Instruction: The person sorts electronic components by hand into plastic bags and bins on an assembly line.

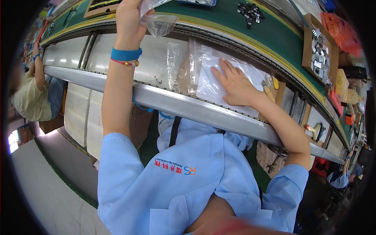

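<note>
My left hand [130, 23] reaches up over the green conveyor belt at the top edge, closed on a clear plastic bag [159, 26] that hangs to its right. The fingertips are partly cut off by the picture's edge. My right hand [239, 87] lies flat, fingers stretched out, on clear plastic bags [203, 64] spread over a white sheet [211, 88] on the metal ledge. A blue band and a beaded red string circle my left wrist.
Small black and silver parts [250, 13] lie heaped on the green belt [211, 19]. A cardboard box [332, 58] of metal pieces stands at right. Yellow-handled tools [275, 83] rest beside the sheet. A metal rail [172, 102] runs along the near edge. Another person [33, 98] sits at far left.
</note>
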A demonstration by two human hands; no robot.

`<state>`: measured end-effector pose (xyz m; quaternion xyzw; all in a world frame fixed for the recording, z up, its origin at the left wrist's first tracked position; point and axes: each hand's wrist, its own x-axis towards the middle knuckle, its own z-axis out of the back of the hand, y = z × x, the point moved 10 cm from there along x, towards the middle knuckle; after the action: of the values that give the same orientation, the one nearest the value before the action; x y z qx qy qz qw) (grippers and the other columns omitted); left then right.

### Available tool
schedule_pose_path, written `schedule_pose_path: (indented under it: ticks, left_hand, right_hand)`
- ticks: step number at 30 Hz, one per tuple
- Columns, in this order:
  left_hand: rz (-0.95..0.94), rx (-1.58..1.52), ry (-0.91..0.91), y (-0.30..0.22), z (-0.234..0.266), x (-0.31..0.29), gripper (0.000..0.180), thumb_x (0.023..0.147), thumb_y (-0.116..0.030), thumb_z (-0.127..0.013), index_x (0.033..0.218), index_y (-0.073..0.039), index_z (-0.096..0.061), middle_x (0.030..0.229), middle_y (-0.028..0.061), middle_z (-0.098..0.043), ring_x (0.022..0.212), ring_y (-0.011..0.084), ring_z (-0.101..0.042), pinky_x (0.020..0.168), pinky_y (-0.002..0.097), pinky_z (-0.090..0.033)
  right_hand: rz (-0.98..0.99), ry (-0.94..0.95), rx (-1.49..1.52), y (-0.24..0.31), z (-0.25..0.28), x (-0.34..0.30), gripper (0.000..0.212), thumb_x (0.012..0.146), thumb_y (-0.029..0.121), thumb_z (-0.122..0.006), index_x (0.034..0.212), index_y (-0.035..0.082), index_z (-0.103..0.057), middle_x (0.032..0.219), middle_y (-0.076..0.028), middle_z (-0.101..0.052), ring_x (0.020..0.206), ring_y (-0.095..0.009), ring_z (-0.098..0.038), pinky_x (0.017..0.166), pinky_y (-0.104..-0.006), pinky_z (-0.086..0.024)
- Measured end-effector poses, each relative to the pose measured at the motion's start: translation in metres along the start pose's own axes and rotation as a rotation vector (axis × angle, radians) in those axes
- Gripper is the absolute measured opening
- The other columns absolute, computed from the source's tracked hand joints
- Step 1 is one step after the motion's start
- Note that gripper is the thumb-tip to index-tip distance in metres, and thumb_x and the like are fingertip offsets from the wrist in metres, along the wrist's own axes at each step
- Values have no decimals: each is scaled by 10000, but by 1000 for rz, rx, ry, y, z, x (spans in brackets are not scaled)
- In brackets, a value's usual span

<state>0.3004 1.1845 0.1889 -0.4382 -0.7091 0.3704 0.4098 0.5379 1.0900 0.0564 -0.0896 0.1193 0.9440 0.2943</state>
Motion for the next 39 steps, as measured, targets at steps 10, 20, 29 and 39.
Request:
schedule_pose_path:
  ticks: [10,20,29,39]
  left_hand:
    - [116,-1015,430,-18,-34,-6,156,888,-186,-494,809,-67,-557,621,-11,-534,488,60,-468,425,183,-337]
    - [-56,-361,-14,-29,42,6,166,901,-196,-500,955,-39,-511,659,-22,-426,529,55,-343,452,181,-298]
    - [188,-421,270,-2,-12,-5,167,924,-216,-448,867,-67,-499,614,-22,-422,460,43,-335,428,182,-280]
    - [140,-431,244,-14,-13,-5,206,952,-186,-373,934,1,-459,594,3,-345,492,65,-282,456,211,-259]
  right_hand:
    - [34,-210,162,-6,41,5,402,690,9,-530,1089,44,-565,987,-143,-615,890,-279,-592,675,-343,-496]
    - [-268,-570,1461,-109,133,-69,380,844,-29,-450,1220,29,-470,1015,-77,-621,865,-157,-601,696,-269,-489]
    - [464,-919,2052,-129,166,-112,440,855,-38,-429,1281,71,-408,1255,-125,-467,1103,-207,-499,935,-325,-426]
    - [693,-826,2113,-126,178,-128,480,860,-32,-400,1321,97,-354,1295,-124,-431,1156,-232,-458,979,-375,-388]
